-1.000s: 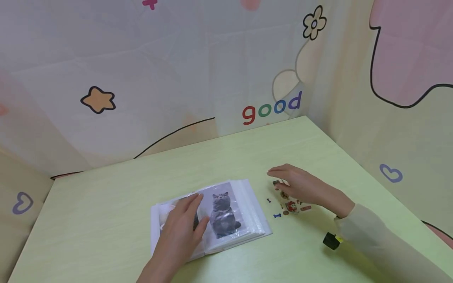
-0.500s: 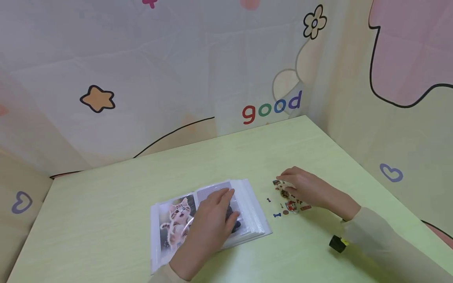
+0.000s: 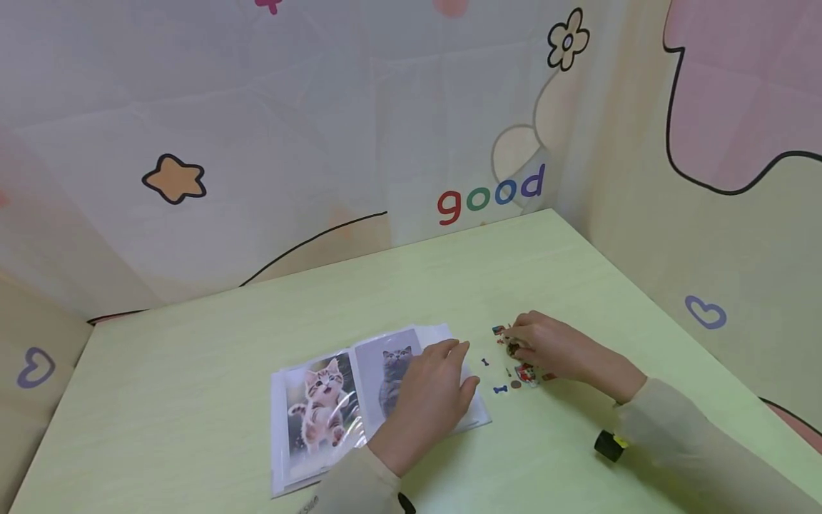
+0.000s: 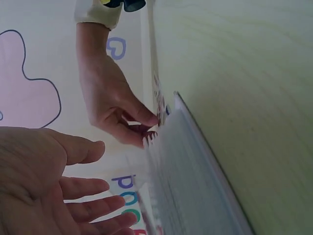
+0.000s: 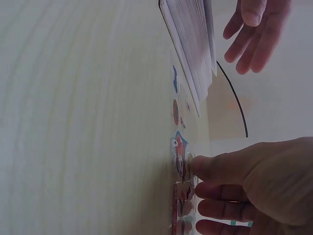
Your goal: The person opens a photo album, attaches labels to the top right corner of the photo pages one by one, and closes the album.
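An album (image 3: 278,435) lies spread on the table, with a kitten picture (image 3: 324,407) on its left page and a grey cat picture (image 3: 394,364) on the right. My left hand (image 3: 427,392) hovers above the right page, palm down, its fingers loosely extended and holding nothing. To the right of the album is a clear sticker sheet (image 3: 525,375) with small bones and cartoon dogs. Over this sheet my right hand (image 3: 561,346) bends down, thumb and fingertips pinching at it. That hand covers part of the stickers. In the right wrist view the thumb (image 5: 205,166) touches the sheet.
The pale green table (image 3: 160,371) extends around the album. A printed cloth wall (image 3: 289,143) closes off the back, and another (image 3: 726,235) stands at the right. A small black device (image 3: 609,445) hangs below the right sleeve.
My left hand has moved rightward across the album, from the left page to over the right one, uncovering the kitten. My right hand has drawn its fingers together onto the sticker sheet.
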The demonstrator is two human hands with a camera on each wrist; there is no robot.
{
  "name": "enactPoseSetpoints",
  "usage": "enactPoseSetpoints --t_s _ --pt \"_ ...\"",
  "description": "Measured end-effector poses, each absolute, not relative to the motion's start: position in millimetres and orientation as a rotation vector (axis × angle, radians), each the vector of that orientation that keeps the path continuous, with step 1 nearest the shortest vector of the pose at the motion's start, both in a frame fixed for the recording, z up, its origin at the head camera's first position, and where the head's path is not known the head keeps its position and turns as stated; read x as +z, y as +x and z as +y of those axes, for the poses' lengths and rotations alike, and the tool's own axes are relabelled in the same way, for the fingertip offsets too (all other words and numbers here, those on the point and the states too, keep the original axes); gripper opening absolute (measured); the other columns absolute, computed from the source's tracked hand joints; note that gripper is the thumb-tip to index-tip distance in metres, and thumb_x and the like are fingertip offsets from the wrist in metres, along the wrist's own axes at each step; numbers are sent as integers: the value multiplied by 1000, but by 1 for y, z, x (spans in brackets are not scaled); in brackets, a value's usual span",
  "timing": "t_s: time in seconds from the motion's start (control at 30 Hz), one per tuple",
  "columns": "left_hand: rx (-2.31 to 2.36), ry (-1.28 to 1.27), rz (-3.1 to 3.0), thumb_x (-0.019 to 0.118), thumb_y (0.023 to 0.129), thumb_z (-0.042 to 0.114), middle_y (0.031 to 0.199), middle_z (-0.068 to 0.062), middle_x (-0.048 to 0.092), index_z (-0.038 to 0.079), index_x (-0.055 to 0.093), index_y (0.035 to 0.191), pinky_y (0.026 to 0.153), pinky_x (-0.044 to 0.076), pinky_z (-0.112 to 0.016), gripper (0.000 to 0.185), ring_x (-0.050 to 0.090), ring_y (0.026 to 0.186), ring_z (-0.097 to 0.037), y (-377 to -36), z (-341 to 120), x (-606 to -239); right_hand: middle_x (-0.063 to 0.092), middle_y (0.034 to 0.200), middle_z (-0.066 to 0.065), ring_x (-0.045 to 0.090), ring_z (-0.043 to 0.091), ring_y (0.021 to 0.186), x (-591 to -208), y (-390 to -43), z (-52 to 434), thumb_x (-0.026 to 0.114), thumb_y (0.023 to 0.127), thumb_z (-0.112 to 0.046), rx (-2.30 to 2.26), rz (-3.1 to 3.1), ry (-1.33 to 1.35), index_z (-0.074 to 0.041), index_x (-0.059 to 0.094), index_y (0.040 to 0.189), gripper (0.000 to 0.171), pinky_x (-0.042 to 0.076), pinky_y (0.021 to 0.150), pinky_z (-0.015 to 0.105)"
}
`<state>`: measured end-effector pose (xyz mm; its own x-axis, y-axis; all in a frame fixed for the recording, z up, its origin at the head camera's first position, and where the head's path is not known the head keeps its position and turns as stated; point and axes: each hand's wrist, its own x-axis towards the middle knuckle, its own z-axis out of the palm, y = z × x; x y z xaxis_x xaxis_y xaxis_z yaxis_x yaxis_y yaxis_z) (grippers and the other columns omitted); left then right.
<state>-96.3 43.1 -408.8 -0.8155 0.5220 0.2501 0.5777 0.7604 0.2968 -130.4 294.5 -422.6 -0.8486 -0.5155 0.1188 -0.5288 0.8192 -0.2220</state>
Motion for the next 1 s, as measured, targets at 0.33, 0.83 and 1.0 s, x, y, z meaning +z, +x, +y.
enactPoseSetpoints --t_s 0.33,0.83,1.0 --pt "-544 -862 -2890 74 95 24 129 -12 67 2 68 128 99 52 -38 40 61 121 -28 -98 72 -420 63 99 4 57 16 87 -425 -131 295 82 87 -4 418 -2952 876 -1 76 111 25 54 73 28" --pt "-479 -845 -3070 73 98 25 152 -14 53 1 62 138 103 51 -39 49 49 141 -31 -103 97 -426 65 100 4 62 19 92 -426 -131 295 83 85 -3 405 -2920 898 2 77 111 27 56 78 31" --pt "-323 -872 -3035 74 97 32 149 -11 55 4 64 134 97 52 -38 48 52 135 -26 -104 100 -430 65 100 5 63 21 93 -426 -130 294 83 85 -2 405 -2930 879 1 78 109 25 56 79 33"
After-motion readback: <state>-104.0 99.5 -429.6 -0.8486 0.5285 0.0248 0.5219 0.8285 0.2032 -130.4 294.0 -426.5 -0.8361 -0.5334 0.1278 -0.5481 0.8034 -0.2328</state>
